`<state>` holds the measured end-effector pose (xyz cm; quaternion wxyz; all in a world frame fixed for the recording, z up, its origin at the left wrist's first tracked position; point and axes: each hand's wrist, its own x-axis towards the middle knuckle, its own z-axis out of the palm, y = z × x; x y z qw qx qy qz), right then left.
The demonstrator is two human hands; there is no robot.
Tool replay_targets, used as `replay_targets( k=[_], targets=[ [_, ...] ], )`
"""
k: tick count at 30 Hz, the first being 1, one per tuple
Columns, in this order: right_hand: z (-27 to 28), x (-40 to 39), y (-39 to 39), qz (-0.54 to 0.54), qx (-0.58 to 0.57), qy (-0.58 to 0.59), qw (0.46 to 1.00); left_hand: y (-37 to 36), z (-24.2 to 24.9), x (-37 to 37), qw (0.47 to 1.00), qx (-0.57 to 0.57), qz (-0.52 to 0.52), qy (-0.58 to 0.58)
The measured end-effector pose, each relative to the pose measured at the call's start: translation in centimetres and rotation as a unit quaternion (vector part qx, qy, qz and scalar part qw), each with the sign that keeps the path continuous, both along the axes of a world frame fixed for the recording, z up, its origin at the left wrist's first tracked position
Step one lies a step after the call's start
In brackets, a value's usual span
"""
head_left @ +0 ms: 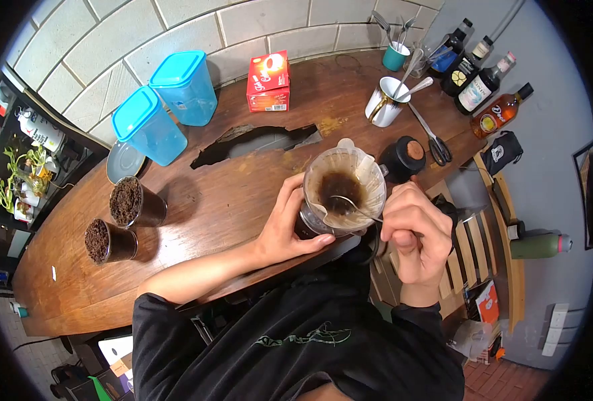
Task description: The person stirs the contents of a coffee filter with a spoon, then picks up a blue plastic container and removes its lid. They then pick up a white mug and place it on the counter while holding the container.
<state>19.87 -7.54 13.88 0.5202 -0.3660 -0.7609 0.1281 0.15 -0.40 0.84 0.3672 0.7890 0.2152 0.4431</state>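
A coffee dripper point(314, 208) lined with a paper filter point(371, 175) stands near the table's front edge. Dark wet coffee point(333, 186) fills the lower part of the filter. My left hand point(284, 230) curves round the dripper's left side and the glass below it, thumb in front; the lower vessel is mostly hidden. In my right hand point(418, 230), fingers curled, is the handle of a metal spoon point(347, 200), its bowl dipped in the coffee. Just beyond that hand sits a black pot with a wooden-topped lid point(403, 158).
A ragged hole point(256, 144) breaks the wooden tabletop point(223, 200) beyond the dripper. Two cups of dark grounds point(146, 208) and two blue-lidded containers point(153, 127) stand left. A red box point(268, 83), white mug point(382, 107), scissors point(436, 144) and several bottles point(477, 90) line the back and right.
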Motion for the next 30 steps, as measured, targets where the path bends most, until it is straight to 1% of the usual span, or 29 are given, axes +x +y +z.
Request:
replay_targets(
  k=[4, 8, 11, 13, 17, 19, 23, 26, 29, 30],
  targets=[
    [-0.13, 0.26, 0.49, -0.013, -0.009, -0.029, 0.999, -0.02, -0.11, 0.04, 1.000, -0.003, 0.000, -0.009],
    [0.04, 0.42, 0.64, -0.038, -0.008, -0.029, 0.999, -0.02, -0.01, 0.05, 1.000, 0.007, 0.002, -0.007],
    [0.38, 0.55, 0.55, -0.064, 0.012, -0.047, 0.997, -0.03, -0.08, 0.03, 1.000, -0.004, -0.004, -0.010],
    [0.64, 0.40, 0.30, -0.081, 0.028, -0.026, 0.996, -0.03, -0.22, 0.04, 1.000, -0.004, -0.003, -0.012],
    [0.48, 0.66, 0.41, -0.071, 0.067, -0.017, 0.995, -0.02, -0.07, -0.01, 1.000, 0.002, -0.003, -0.004],
    [0.42, 0.64, 0.61, -0.089, 0.083, -0.050, 0.991, -0.05, -0.06, -0.02, 1.000, 0.008, 0.003, 0.002],
    [0.24, 0.48, 0.50, -0.086, 0.066, -0.053, 0.993, -0.05, -0.08, 0.06, 1.000, 0.006, 0.003, -0.001],
    [-0.02, 0.58, 0.43, -0.052, 0.029, -0.063, 0.996, -0.03, -0.03, 0.05, 1.000, 0.001, 0.001, -0.001],
    [-0.10, 0.15, 0.21, -0.049, 0.005, -0.065, 0.997, -0.01, 0.03, 0.00, 1.000, -0.002, -0.001, 0.003],
    [-0.08, 0.03, 0.27, -0.039, 0.014, -0.070, 0.997, 0.01, -0.01, 0.01, 1.000, -0.003, -0.002, 0.001]
  ],
)
